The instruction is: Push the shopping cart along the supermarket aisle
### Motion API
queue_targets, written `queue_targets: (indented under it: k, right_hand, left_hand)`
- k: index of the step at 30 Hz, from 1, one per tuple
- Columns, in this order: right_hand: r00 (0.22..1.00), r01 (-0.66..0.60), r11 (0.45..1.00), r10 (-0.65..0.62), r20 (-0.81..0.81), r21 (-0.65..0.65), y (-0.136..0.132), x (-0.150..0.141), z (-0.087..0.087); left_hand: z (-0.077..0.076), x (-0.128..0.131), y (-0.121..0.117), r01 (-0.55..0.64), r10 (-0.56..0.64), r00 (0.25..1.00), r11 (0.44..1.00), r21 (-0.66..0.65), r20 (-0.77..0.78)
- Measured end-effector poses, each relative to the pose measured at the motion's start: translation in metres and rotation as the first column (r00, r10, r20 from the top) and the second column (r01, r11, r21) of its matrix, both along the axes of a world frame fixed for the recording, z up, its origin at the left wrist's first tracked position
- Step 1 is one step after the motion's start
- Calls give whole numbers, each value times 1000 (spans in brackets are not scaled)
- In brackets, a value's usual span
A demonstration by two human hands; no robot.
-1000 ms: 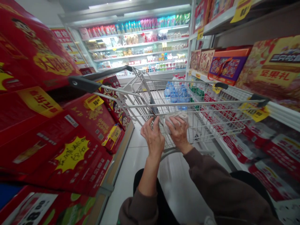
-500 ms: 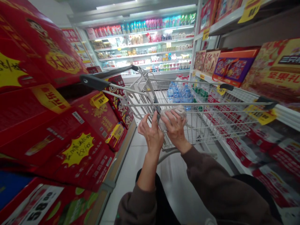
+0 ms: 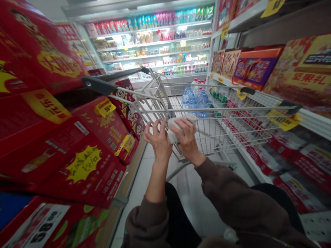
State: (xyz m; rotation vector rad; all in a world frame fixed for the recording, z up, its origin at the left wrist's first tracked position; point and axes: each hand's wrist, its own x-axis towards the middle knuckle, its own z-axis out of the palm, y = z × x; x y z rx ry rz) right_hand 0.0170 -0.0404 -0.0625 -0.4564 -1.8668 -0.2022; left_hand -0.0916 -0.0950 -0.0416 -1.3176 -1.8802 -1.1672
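Observation:
My right hand point(image 3: 186, 139) grips a light grey cloth point(image 3: 172, 135), its fingers bent over the top of it. The cloth lies against the wire side of a metal shopping cart point(image 3: 214, 109). Just left of the cloth is my left hand point(image 3: 160, 144), its fingers apart and half bent, close to the cart's wires near the handle end. Whether those fingertips touch the wire is hard to see. The cart's dark handle point(image 3: 99, 85) points to the left, above my left hand. Part of the cloth is hidden under the right hand's fingers.
Stacked red gift boxes point(image 3: 85, 162) with yellow price signs line the left. On the right, a shelf point(image 3: 278, 100) carries boxes and wrapped packs. Large blue water bottles point(image 3: 203, 101) stand beyond the cart, before a lit refrigerated case point(image 3: 155, 44).
Both hands and the cloth have shifted slightly left along the cart's side. The left hand's fingers have bent and spread differently. The whole view has shifted a little too.

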Motion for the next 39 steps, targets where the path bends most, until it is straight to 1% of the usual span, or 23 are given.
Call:
queue_targets:
  k: [1,2,3,4,8,9,10,11,12,14,17,18,19,21,24,26,27,29,32,34,35,37,39]
  right_hand:
    - [999,26,1000,-26,23,11,0,-5,3]
    - [998,56,998,-56,42,10,1,-7,1]
    - [995,83,997,-83,53,1,1,-6,-5]
    - [993,103,995,-102,57,-15,2,-3,-17]
    - [984,165,983,-159,80,-75,2,21,-77]
    - [981,178,980,-170,94,-85,1,26,-88]
    - [979,185,977,-174,108,-107,0,29,-94]
    - [979,183,974,-168,114,-133,-1,30,-94]
    - [982,169,973,-153,109,-158,-3,29,-90]
    - [991,126,978,-115,74,-165,-6,20,-70]
    - [994,110,989,-107,38,-99,-8,6,-38]
    - [992,119,989,-116,42,-92,-8,3,-33]
    - [991,129,987,-125,50,-92,-7,3,-32]
    - [988,146,982,-138,72,-121,-7,8,-44]
    - [984,174,952,-159,78,-250,-11,25,-79]
    - [980,195,925,-200,18,-327,-17,34,-100]
    - [975,199,921,-220,-26,-335,-20,37,-107]
    - [971,191,936,-224,-81,-296,-27,37,-112]
    - [987,146,968,-157,-35,-206,-35,26,-103]
    - [990,134,968,-138,-3,-210,-38,10,-96]
    - [990,137,963,-141,1,-230,-38,1,-93]
    - [988,146,947,-152,0,-284,-39,-16,-91]
    - [987,154,941,-161,1,-303,-37,-27,-94]
  left_hand:
    - [1,-1,-1,-1,1,1000,1000,-11,0]
    - [3,-1,-2,-2,2,1000,1000,-22,-4]
    - [4,-2,-3,-3,3,1000,999,-32,-13]
    - [4,-2,-4,-3,2,1000,999,-42,-23]
    - [4,0,-5,-4,3,1000,999,-47,-20]
    - [4,2,-4,-6,5,1000,999,-45,-8]
    - [4,3,-4,-6,6,1000,999,-45,3]
    - [4,5,-4,-4,5,1000,999,-47,11]
    - [4,6,-4,-1,2,1000,999,-50,16]
    - [5,8,-5,6,-5,1000,999,-53,19]
    - [7,8,-7,12,-11,1000,998,-60,16]
    - [8,8,-8,12,-11,1000,998,-65,16]
    - [8,8,-8,10,-9,1000,997,-73,15]
    - [9,8,-10,7,-6,1000,996,-88,15]
    - [10,8,-10,23,-22,1000,996,-87,13]
    - [10,9,-12,42,-42,999,996,-78,14]
    - [9,9,-13,57,-56,998,995,-76,17]
    - [7,10,-18,105,-104,994,994,-38,44]
    - [-4,9,-26,120,-145,977,980,161,154]
    - [-15,7,-29,126,-203,938,955,268,281]
    - [-21,5,-29,171,-271,894,943,287,357]
    - [-31,1,-27,327,-440,744,896,301,502]
    - [-38,-3,-24,430,-539,598,840,330,593]
